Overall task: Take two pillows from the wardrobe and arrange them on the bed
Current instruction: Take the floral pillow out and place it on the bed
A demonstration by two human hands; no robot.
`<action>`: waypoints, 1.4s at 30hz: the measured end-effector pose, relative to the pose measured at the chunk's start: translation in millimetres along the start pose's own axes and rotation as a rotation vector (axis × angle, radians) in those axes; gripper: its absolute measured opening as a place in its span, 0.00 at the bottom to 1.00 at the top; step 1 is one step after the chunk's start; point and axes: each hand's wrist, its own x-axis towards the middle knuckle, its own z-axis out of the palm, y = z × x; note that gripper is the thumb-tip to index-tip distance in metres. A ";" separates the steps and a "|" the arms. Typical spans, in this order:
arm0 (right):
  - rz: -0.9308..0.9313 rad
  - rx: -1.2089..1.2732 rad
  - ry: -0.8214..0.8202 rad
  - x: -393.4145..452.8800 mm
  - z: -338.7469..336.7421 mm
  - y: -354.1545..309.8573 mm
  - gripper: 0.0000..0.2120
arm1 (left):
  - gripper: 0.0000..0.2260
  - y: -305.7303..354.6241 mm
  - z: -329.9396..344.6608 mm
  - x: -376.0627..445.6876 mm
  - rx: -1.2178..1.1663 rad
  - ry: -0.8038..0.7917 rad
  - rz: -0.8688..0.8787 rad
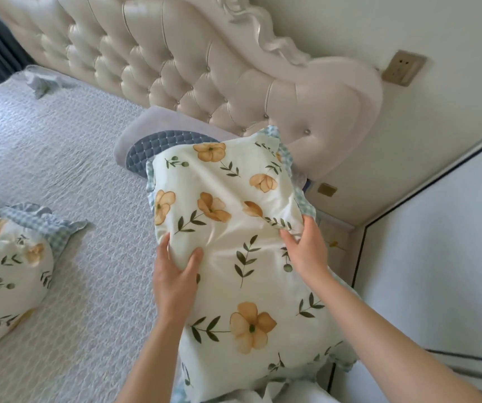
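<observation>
A cream pillow (234, 242) with orange flowers, green leaves and a blue checked frill is held up over the bed's right edge, its far end toward the headboard. My left hand (175, 274) grips its left side, thumb on top and fingers tucked round the edge. Over on the right, my right hand (306, 248) pinches a fold of the cover. A second pillow (9, 266) of the same print lies on the bed at the left edge of view, partly cut off.
The bed (59, 158) has a pale textured cover. A grey-and-blue quilted cushion (158, 141) lies by the tufted cream headboard (193, 65). White wardrobe doors (437, 242) stand at the right. A wall socket (402, 68) is above. A small crumpled cloth (41, 81) sits far left.
</observation>
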 end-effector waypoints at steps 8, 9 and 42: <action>-0.059 -0.036 -0.120 95.1 16.3 -21.7 0.25 | 0.35 27.9 38.1 62.2 -0.046 0.065 -0.094; -0.066 -0.039 -0.132 107.9 17.5 -24.1 0.26 | 0.35 31.4 43.9 68.2 -0.052 0.075 -0.107; -0.424 -0.624 -0.555 502.4 190.0 -142.4 0.29 | 0.29 44.1 210.5 369.3 -0.054 0.283 -0.475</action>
